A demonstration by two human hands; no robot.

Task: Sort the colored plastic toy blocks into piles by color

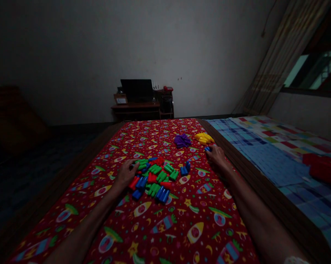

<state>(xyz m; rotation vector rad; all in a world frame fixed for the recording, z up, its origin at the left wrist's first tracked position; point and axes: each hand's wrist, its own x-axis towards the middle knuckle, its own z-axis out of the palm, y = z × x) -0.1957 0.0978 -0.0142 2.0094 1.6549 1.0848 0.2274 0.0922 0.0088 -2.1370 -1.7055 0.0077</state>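
Right hand (216, 154): grip closed, fingertips pinching a blue block (207, 149) just this side of the yellow pile (204, 138), right of the purple pile (182, 140). The block pokes out leftward from the fingers; they cover too much of it to tell its long axis. Left hand (126, 173): fingers curled at the mixed pile's (155, 169) left edge, touching or just beside a green block (141, 165) lying roughly left-right; whether that grip has hold of it, I cannot tell.
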